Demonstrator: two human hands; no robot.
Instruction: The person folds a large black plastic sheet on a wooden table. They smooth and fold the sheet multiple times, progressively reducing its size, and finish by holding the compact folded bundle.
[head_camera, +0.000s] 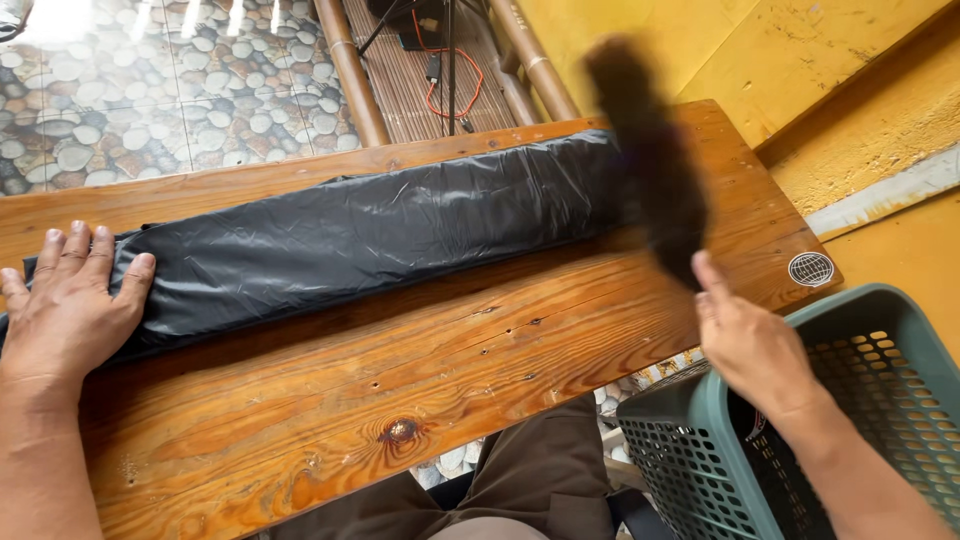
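A long black folded plastic sheet (370, 235) lies across a wooden table (400, 380). My left hand (65, 300) presses flat on the sheet's left end, fingers spread. My right hand (745, 340) is at the table's right edge, gripping the lower end of a dark, blurred piece of fabric (650, 150) that hangs in the air above the sheet's right end. The fabric is blurred by motion, so its exact shape is unclear.
A green plastic basket (860, 330) stands at the lower right beside the table. A round sticker (810, 268) marks the table's right corner. Beyond the table are bamboo poles (350, 70), cables and a pebble-pattern floor (120, 90). My brown trousers (540, 470) show below.
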